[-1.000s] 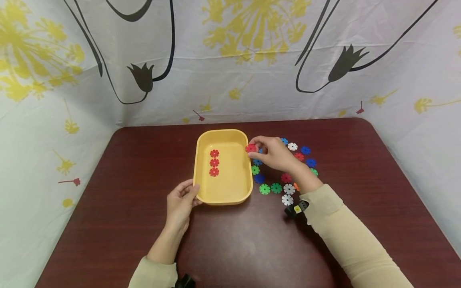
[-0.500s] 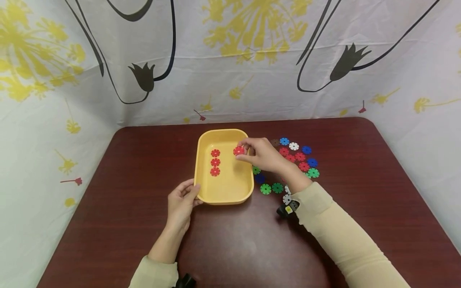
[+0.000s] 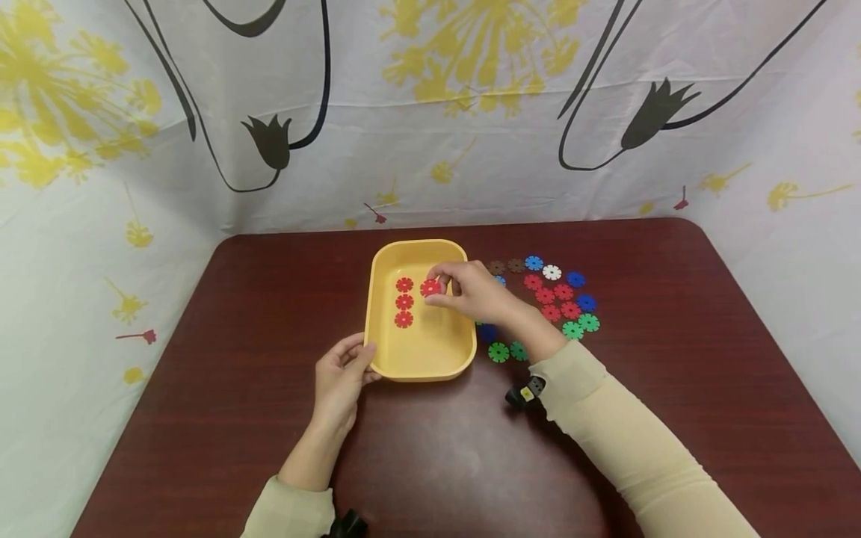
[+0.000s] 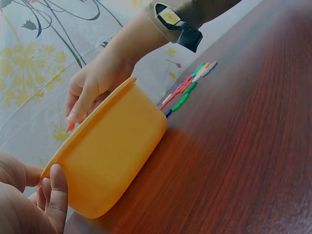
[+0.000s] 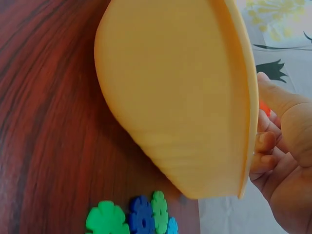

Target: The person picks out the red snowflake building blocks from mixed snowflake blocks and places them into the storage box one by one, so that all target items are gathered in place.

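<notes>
A yellow tray (image 3: pixel 430 362) stands on the table, with three red notched discs (image 3: pixel 403 302) in a column on its floor. My left hand (image 3: pixel 341 373) grips the tray's near left corner, thumb over the rim. In the left wrist view that hand's fingers (image 4: pixel 58 195) curl against the outer wall. Over the tray, my right hand (image 3: pixel 474 291) pinches another red notched disc (image 3: pixel 430 288) between thumb and fingers, just right of the column. The right wrist view shows only a sliver of this red disc (image 5: pixel 264 108), mostly hidden behind the thumb.
Right of the tray lie several loose discs: red discs (image 3: pixel 550 312), blue discs (image 3: pixel 587 302), green discs (image 3: pixel 498 353), brown discs (image 3: pixel 516 265) and a white disc (image 3: pixel 551 272). My right forearm covers part of them. A patterned cloth (image 3: pixel 430 149) hangs behind the dark wooden table (image 3: pixel 430 463).
My right hand has carried the red disc leftward, from the tray's right rim to over its middle. My left hand keeps its grip on the tray's corner.
</notes>
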The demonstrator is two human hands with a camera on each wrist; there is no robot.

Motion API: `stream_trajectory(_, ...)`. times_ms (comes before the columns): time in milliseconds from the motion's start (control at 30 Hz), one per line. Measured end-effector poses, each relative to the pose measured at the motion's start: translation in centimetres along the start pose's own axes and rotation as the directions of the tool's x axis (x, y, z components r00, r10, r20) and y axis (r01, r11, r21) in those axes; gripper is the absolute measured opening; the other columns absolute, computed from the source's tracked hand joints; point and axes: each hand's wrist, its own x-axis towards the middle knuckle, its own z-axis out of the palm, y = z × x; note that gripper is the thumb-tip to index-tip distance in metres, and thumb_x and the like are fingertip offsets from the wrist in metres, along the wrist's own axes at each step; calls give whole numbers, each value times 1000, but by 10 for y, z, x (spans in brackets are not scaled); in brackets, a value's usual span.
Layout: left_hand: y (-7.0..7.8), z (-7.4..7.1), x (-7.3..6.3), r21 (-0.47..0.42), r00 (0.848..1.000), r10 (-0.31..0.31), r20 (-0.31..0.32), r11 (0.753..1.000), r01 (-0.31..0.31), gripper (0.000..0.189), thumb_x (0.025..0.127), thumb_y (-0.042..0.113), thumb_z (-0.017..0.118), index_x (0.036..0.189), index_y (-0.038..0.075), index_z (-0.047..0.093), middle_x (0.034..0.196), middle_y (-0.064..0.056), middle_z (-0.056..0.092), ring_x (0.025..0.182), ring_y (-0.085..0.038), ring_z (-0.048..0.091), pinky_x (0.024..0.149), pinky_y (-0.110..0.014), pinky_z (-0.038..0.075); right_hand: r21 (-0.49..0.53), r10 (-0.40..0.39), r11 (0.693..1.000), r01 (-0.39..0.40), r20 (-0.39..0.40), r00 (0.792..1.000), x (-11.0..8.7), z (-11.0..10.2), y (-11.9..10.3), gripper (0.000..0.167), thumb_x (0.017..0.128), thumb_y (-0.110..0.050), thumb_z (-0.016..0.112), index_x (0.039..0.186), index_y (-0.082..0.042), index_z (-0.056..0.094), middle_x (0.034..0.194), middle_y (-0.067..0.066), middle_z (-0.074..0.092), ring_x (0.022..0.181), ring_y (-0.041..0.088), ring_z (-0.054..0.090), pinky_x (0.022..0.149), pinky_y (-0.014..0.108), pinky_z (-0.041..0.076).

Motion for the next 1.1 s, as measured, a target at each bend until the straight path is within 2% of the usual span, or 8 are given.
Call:
stream_trajectory(367, 0, -1, 1, -12, 1000, 0, 1, 1000, 0, 31, 97, 4, 67, 125, -9, 60, 89, -6, 57, 63, -10, 60, 58, -20, 57, -25, -10, 1000, 12, 95, 995, 11, 17, -9, 33, 89, -23, 81, 111, -1, 70, 80, -1, 63, 65, 12, 52, 59, 25, 47)
stream_trajectory(533, 0, -1, 2, 0, 1000, -9, -3, 1000, 9, 31, 97, 5, 68, 125, -8, 61, 89, -5, 57, 64, -10, 60, 58, -20, 57, -62, -44, 997, 52, 132, 990, 15, 26, -11, 30, 89, -23, 81, 107, -2, 71, 75, -5, 63, 62, 9, 51, 58, 24, 46)
stream_trajectory(767, -2, -1, 2, 6, 1000, -8, -1, 1000, 8, 31, 97, 4, 67, 125, -7, 61, 89, -5, 57, 64, -11, 60, 58, -21, 57, -75, -24, 996, 39, 183, 983, 18, 39, -16, 26, 90, -24, 80, 105, -5, 71, 72, -6, 60, 59, 9, 48, 57, 22, 42)
stream_trajectory(933, -1, -1, 2, -1, 1000, -3, 4, 1000, 3, 31, 97, 5, 68, 125, -7, 61, 89, -5, 57, 64, -10, 60, 58, -20, 57, -77, -43, 995, 59, 191, 981, 21, 49, -18, 23, 91, -24, 79, 103, -7, 70, 71, -6, 60, 61, 8, 50, 58, 22, 42)
stream_trajectory(1100, -1, -1, 1, 6, 1000, -6, 3, 1000, 6, 31, 97, 6, 68, 126, -7, 61, 89, -5, 58, 64, -10, 60, 58, -20, 57, -102, 22, 995, 4, 245, 969, 21, 56, -19, 22, 91, -26, 79, 101, -9, 70, 69, -5, 57, 62, 9, 50, 57, 22, 42)
